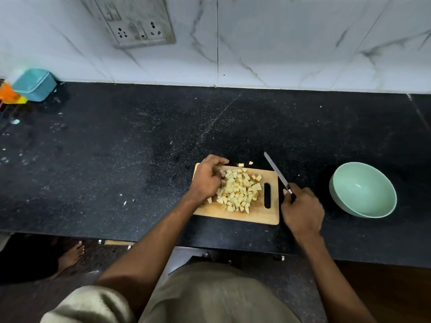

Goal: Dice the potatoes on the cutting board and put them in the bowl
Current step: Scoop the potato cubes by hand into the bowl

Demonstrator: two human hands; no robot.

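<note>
A heap of pale yellow diced potato [240, 191] covers the middle of the wooden cutting board [256, 216]. My left hand [207, 179] sits on the board's left end, fingers curled against the pile's left side; what they hold is hidden. Two loose cubes [245, 164] lie on the counter just behind the board. My right hand [300, 209] grips the dark handle of a knife [276, 172] beside the board's right edge, blade pointing away and left, lifted off the potato. A mint green bowl [338, 194] stands to the right with nothing in it.
The black speckled counter [140, 148] runs wide to the left and behind the board. A teal box [35, 85] and orange items [9, 94] sit at the far left by the marble wall. A wall socket [137, 24] is above. The counter's front edge lies just below the board.
</note>
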